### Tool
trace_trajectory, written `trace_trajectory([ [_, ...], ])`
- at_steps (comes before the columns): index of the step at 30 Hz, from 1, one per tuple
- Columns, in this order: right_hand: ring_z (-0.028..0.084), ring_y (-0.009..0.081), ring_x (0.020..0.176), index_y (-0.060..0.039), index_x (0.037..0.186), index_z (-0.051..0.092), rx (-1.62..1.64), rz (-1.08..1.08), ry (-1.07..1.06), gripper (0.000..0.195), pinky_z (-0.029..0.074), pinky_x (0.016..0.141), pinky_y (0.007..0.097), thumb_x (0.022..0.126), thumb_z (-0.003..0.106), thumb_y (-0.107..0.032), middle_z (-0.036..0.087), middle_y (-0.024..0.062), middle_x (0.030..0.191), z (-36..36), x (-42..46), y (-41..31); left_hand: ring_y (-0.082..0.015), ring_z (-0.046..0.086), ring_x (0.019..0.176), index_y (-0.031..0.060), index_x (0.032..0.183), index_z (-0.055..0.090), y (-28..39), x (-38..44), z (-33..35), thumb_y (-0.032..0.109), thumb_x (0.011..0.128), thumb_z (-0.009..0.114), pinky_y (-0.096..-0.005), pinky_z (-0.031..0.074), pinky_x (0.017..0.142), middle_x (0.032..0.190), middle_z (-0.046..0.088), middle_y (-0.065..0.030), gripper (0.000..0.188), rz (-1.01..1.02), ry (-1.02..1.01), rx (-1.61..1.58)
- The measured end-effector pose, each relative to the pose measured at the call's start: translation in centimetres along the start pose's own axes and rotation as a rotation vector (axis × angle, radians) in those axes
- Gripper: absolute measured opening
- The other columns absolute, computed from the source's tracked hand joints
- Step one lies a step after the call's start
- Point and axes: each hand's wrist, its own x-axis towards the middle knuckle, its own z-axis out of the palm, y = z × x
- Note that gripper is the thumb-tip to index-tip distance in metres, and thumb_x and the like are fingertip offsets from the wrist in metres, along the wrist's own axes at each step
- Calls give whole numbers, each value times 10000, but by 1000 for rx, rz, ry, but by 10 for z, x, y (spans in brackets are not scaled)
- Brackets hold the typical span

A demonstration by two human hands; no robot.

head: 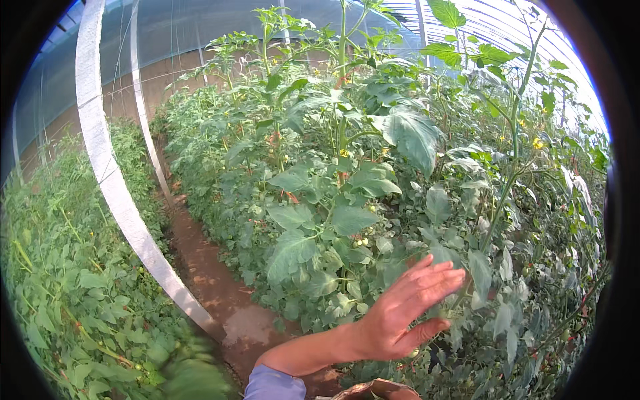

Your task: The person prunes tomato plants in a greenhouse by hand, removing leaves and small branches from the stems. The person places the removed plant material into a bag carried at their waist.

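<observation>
My left hand [412, 310] reaches to the right among tomato plants, with a blue-lilac sleeve [275, 384] at the forearm. The back of the hand faces me. Its fingers are extended and the thumb stands apart, with nothing seen between them. The fingertips are at the leaves beside a tall tomato stem [506, 192]; whether they touch it I cannot tell. Left of the hand is a leafy tomato plant [345, 200] with small pale green fruits [361, 242]. My right hand is out of view.
A white post [112, 175] leans across the left, beside a bare soil path [215, 265]. Another tomato row [75, 290] grows left of it. Part of a brown container rim [377, 387] shows at the bottom edge. Thin strings [172, 35] hang by the back wall [175, 70].
</observation>
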Motion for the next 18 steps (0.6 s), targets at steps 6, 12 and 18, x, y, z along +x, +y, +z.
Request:
trace_trajectory([
  [6, 648, 333, 1085, -119, 1311, 601, -326, 50, -191, 402, 541, 866, 406, 946, 582, -287, 666, 177, 1183, 6, 86, -68, -213, 698, 1021, 0, 1316, 587, -7, -193, -68, 113, 925, 706, -331, 529, 912, 1127, 718, -132, 424, -757, 158, -142],
  [12, 653, 319, 796, -21, 1117, 636, -114, -728, 343, 188, 551, 672, 395, 945, 623, -96, 628, 134, 935, -185, -3, -241, -158, 676, 997, -45, 1278, 592, -14, -366, -102, 121, 962, 665, -290, 544, 873, 1072, 724, -121, 364, -1314, 416, -253],
  [18, 644, 188, 635, 0, 1030, 701, -622, -682, 922, 216, 505, 550, 306, 922, 676, -185, 660, 90, 781, -358, -73, -365, -156, 669, 1014, -54, 1231, 624, -19, -383, -139, 125, 966, 660, -289, 532, 904, 1072, 720, -134, 322, -1397, 384, -204],
])
